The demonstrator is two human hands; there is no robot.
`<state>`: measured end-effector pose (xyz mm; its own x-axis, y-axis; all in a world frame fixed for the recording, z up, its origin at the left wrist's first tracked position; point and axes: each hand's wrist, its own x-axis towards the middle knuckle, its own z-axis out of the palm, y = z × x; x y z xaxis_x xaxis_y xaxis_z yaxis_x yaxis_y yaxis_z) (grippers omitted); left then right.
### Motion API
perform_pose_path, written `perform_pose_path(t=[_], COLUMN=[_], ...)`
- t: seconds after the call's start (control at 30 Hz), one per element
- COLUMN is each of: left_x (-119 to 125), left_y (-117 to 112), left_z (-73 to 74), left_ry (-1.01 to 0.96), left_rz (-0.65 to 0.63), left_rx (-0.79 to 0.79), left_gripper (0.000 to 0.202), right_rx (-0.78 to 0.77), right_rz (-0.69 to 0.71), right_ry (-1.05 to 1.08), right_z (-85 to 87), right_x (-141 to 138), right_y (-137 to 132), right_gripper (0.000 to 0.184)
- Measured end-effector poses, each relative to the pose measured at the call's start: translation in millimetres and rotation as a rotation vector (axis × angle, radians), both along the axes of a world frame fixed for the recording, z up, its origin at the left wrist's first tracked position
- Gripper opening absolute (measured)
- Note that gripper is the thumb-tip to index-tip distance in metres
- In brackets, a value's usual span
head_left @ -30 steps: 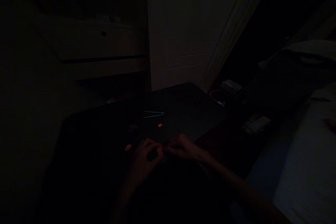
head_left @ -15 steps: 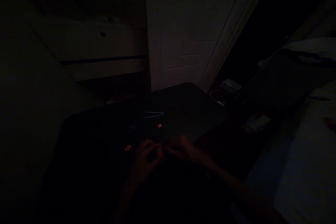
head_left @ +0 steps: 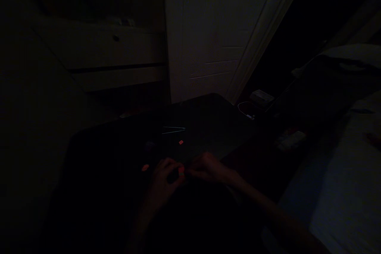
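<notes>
The room is very dark. My left hand [head_left: 165,176] is closed in a pinch on a small red-orange piece [head_left: 181,172], gripped between thumb and fingers. Close against its right side, my right hand [head_left: 205,167] has its fingers drawn together; what they hold, if anything, is lost in the dark. Beyond the hands lies a small orange square [head_left: 181,142] on the dark table [head_left: 214,119]. A rounded orange piece [head_left: 145,168] rests left of my left hand. Farther back are thin metal tweezers [head_left: 174,130], their tips apart and pointing left.
A faint dark object [head_left: 149,145] sits left of the orange square. Behind the table stand a drawer unit [head_left: 119,51] and a pale door [head_left: 205,39]. A white cable [head_left: 245,109] and a box [head_left: 262,96] lie to the right, near a bed [head_left: 348,174].
Both hands stay almost in place. The red-orange piece has shifted slightly in the left hand's pinch, and my right hand has moved up a touch.
</notes>
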<state>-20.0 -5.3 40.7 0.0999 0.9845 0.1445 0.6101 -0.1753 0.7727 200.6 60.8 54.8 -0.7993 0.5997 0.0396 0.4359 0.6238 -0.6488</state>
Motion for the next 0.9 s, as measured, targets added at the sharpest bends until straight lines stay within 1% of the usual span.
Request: perform_pose_path(t=[0.1, 0.27, 0.43, 0.53, 0.67, 0.77, 0.9], left_x=[-1, -1, 0, 0, 0, 0, 1], left_y=[1, 1, 0, -1, -1, 0, 0], left_z=[-2.3, -4.1, -1.7, 1.3, 3.3, 3.4, 4.2], left_ry=[-0.028, -0.044, -0.014, 0.022, 0.019, 0.013, 0.015], left_rz=[-0.009, -0.016, -0.013, -0.007, -0.007, -0.013, -0.022], left_rx=[0.017, 0.02, 0.014, 0.01, 0.017, 0.025, 0.017], left_gripper=[0.013, 0.014, 0.014, 0.015, 0.013, 0.012, 0.013], right_rx=[0.018, 0.146, 0.223, 0.236, 0.156, 0.05, -0.047], right_rz=[0.016, -0.017, -0.056, -0.087, -0.084, -0.086, -0.098], right_ry=[-0.004, -0.015, 0.006, 0.008, 0.006, 0.017, -0.002], right_z=[2.8, 3.6, -3.7, -9.7, -11.5, -7.1, 0.4], right_x=[-1, -3, -2, -2, -2, -2, -3], right_y=[-2, -8, -9, -6, -4, -5, -8], right_gripper=[0.027, 0.028, 0.024, 0.022, 0.024, 0.027, 0.037])
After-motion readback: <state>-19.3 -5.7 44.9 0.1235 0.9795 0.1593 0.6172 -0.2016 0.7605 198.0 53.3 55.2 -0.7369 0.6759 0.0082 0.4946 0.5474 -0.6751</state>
